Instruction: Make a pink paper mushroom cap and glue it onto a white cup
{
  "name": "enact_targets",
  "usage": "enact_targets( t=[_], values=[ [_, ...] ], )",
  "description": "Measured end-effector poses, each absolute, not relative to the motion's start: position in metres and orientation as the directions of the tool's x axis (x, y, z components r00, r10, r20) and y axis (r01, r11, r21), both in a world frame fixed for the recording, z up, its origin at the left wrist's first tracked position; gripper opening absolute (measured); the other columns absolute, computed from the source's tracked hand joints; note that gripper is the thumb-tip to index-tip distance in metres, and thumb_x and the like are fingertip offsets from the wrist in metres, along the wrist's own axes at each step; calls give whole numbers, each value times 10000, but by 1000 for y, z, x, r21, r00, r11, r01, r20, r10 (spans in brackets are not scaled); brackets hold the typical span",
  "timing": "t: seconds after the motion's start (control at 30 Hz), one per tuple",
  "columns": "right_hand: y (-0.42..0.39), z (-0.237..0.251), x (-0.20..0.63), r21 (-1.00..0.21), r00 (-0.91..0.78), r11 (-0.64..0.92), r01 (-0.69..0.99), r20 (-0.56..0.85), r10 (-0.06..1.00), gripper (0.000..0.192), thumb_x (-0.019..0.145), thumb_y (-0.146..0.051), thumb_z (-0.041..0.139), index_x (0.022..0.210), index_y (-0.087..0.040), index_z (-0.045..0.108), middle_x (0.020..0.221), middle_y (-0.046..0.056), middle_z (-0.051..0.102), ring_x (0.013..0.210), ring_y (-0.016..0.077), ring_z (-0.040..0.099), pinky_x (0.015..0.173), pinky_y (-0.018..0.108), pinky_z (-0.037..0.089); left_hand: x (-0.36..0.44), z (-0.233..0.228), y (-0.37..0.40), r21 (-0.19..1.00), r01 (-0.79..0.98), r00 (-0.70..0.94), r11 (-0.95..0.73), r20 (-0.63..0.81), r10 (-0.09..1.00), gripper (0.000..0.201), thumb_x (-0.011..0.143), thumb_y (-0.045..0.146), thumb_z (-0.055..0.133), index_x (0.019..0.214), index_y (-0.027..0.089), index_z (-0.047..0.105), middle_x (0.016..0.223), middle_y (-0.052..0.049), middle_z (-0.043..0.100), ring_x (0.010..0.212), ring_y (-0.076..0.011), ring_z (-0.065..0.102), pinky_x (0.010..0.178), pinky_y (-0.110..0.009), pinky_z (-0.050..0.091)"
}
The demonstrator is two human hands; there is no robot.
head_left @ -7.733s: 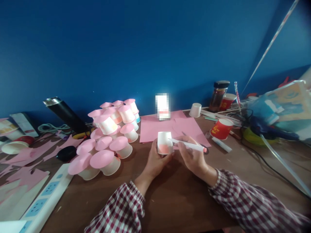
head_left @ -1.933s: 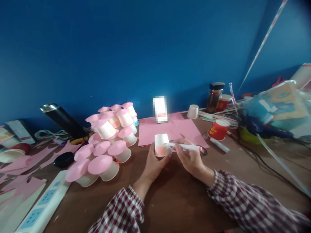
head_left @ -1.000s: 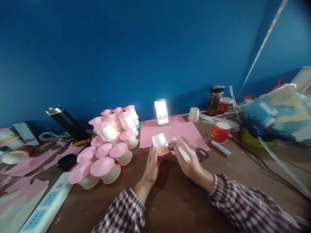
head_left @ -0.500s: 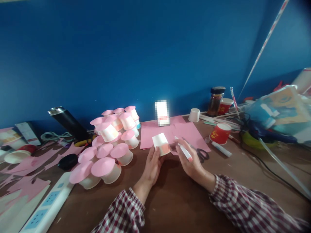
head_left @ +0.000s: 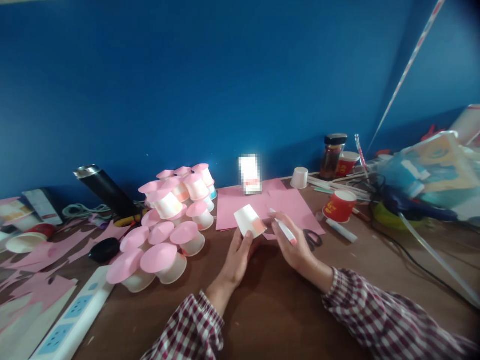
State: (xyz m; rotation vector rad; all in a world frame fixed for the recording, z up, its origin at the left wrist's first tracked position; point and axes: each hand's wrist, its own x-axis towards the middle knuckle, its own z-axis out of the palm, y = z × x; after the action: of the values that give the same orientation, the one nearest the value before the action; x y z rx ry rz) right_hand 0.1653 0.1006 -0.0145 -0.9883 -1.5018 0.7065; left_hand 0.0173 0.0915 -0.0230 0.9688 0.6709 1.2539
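left hand (head_left: 236,257): your fingers pinch the cup (head_left: 250,221), tilted, just above them | right hand (head_left: 296,247): fingers pinched on the marker (head_left: 284,231), long axis slanting up-left, its upper end near the cup's right side | both over the surface (head_left: 270,310)

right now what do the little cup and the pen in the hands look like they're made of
The small cup in the left hand looks like matte white paper, with a peach-pink coloured patch low on its wall. The marker pen in the right hand appears to be smooth white plastic with a pink end; blur leaves this uncertain.
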Motion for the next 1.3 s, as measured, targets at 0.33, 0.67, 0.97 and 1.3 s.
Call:
enact_targets(
  t=[0.33, 0.67, 0.97, 1.3],
  values=[
    [87, 2, 173, -626, -37, 664, 408, 715, 698, 265, 909, -266, 453, 1131, -220, 591, 1059, 94, 653, 900, 222, 624, 827, 403, 506, 15, -31, 95, 978, -197, 78, -67, 84, 993, 429, 815, 421, 561, 1178, 198, 507, 1202, -112, 574, 1128, -248, 519, 975, -411, 380],
    [92, -3, 172, -559, -73, 672, 486, 741, 668, 181, 878, -208, 507, 1033, -196, 599, 987, 85, 674, 936, 226, 621, 878, 390, 477, 19, -22, 91, 984, 93, 47, -149, 145, 988, 377, 826, 438, 523, 1084, 165, 546, 1035, -90, 627, 957, -228, 570, 847, -348, 426],
    [94, -4, 171, -575, -71, 648, 499, 718, 692, 151, 877, -225, 511, 988, -197, 610, 929, 69, 677, 875, 214, 626, 852, 379, 484, 24, -18, 88, 971, 161, 18, -178, 177, 984, 379, 809, 431, 545, 1064, 151, 550, 1010, -91, 624, 921, -220, 565, 811, -325, 421],
    [95, -6, 171, -566, -70, 644, 516, 721, 690, 166, 886, -253, 499, 1004, -206, 606, 944, 76, 681, 918, 231, 626, 892, 407, 466, 24, -15, 87, 976, 143, 1, -167, 169, 986, 368, 789, 412, 576, 1054, 156, 559, 994, -88, 623, 923, -225, 555, 812, -326, 414]
  ],
)
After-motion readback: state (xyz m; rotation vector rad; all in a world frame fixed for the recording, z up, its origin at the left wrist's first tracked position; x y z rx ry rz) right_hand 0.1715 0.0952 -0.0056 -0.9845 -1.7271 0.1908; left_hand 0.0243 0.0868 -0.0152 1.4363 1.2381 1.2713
